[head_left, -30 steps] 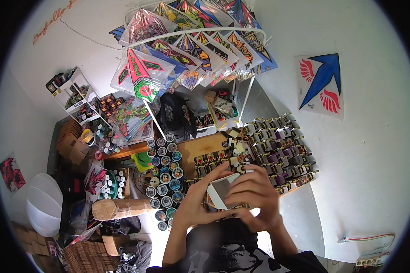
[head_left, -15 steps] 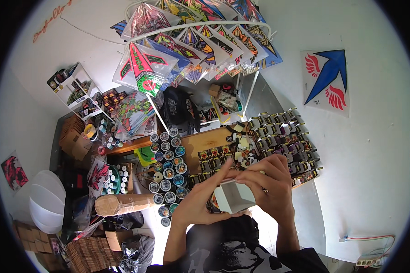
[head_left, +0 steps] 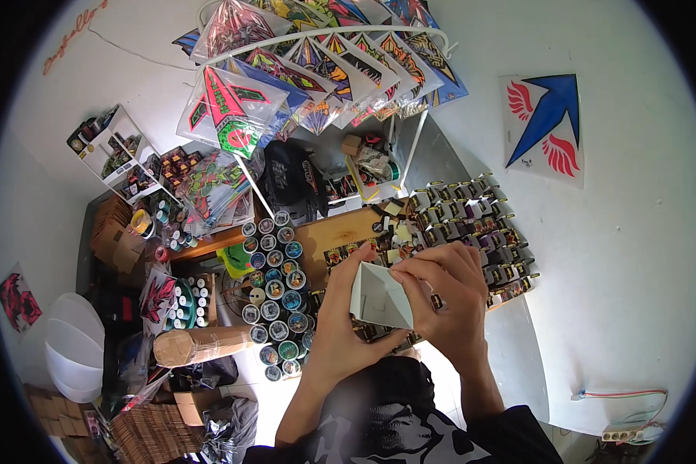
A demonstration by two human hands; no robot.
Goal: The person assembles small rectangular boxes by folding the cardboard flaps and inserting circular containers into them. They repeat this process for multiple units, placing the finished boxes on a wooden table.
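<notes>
A small cardboard box [head_left: 380, 301] with a pale inside is held up before my chest, its open end facing me. Around its left side and underneath wraps my left hand [head_left: 334, 334], thumb and fingers spread along its walls. My right hand [head_left: 450, 300] grips the right wall, its thumb and index finger pinching the upper right rim. The box's outer faces are mostly hidden by my hands. Beyond it, small printed boxes [head_left: 348, 254] lie on the wooden table [head_left: 329, 236].
Rows of open grey-lined boxes [head_left: 472, 232] crowd the table's right side. Round lidded tubs [head_left: 274, 290] stand in columns to the left. A cardboard tube [head_left: 201, 346] lies farther left. Above the far side hangs a white rack [head_left: 325, 35] of bagged kites.
The box has tilted so more of its inside shows, and it has shifted slightly left and up. My right fingers have moved from its far edge to the right rim.
</notes>
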